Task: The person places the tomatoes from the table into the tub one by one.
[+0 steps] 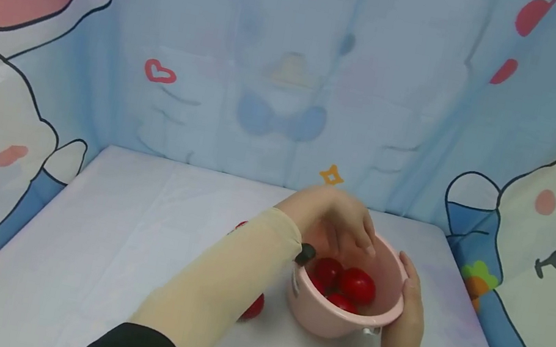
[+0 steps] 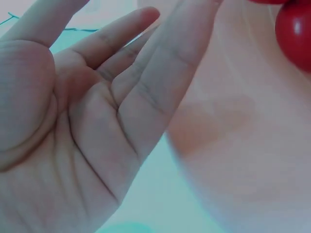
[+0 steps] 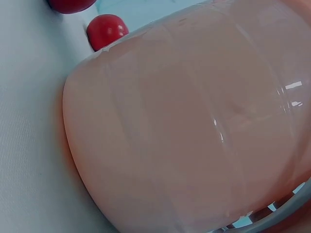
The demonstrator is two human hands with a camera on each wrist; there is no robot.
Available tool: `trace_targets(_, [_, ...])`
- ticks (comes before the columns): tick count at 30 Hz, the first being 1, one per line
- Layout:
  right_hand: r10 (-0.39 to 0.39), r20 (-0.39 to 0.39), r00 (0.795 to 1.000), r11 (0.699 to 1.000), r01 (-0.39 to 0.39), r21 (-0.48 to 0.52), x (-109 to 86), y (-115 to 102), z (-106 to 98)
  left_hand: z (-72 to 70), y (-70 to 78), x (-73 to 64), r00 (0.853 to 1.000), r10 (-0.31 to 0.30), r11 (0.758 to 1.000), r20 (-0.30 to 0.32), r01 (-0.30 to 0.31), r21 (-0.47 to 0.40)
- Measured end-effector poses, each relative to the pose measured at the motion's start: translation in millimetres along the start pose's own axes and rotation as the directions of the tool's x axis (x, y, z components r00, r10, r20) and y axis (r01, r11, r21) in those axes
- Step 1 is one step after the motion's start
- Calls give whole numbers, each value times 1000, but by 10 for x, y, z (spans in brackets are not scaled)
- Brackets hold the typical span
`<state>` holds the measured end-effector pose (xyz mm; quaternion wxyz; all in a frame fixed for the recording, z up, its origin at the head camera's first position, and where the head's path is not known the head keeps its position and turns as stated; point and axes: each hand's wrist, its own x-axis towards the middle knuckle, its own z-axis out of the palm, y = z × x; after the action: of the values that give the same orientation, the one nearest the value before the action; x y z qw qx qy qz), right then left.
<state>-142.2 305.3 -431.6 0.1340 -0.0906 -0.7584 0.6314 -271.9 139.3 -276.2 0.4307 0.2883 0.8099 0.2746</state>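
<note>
A pink bucket (image 1: 326, 325) stands right of centre on the table, with several glossy red tomato-like balls (image 1: 357, 286) inside. My left hand (image 1: 340, 212) reaches over its far left rim, fingers pointing down into it. In the left wrist view this hand's palm (image 2: 92, 131) shows, fingers loosely extended with nothing between them, beside the bucket wall. My right hand (image 1: 406, 314) holds the bucket's right side at the rim; in the right wrist view the bucket's outer wall (image 3: 170, 126) fills most of the picture and the fingers are not visible.
Left of the bucket a red ball (image 1: 252, 307) lies on the white-covered table (image 1: 45, 256), partly hidden by my left sleeve (image 1: 213, 286). Another red patch (image 1: 241, 225) peeks out behind the sleeve. A blue cartoon curtain (image 1: 197, 29) hangs behind the table.
</note>
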Motion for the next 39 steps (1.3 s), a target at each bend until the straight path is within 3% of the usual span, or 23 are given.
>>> trace_targets(5, [3, 6, 1000, 1000, -3, 18, 5, 5, -30, -167, -77, -174, 999, 53, 999, -11, -53, -7])
trace_targets(12, [-32, -19, 999, 999, 32, -1, 14, 20, -41, -473, -320, -489, 983, 142, 990, -114, -142, 7])
trace_targets(18, [-32, -14, 999, 999, 33, 40, 15, 44, -45, -525, -588, -829, 966, 182, 982, -184, -169, 85])
trace_targets(24, [-36, -25, 999, 996, 38, 77, 19, 36, -85, -242, -1007, -981, 970, 160, 984, -185, -143, 102])
trace_targets(33, [-33, -35, 999, 991, 37, 125, 6, 28, -116, 374, -1787, -866, 980, 32, 997, -198, -45, -60])
trace_targets(39, [-53, -37, 998, 989, 57, 136, 11, 27, -146, 666, -2124, -834, 972, -16, 985, -235, -25, -171])
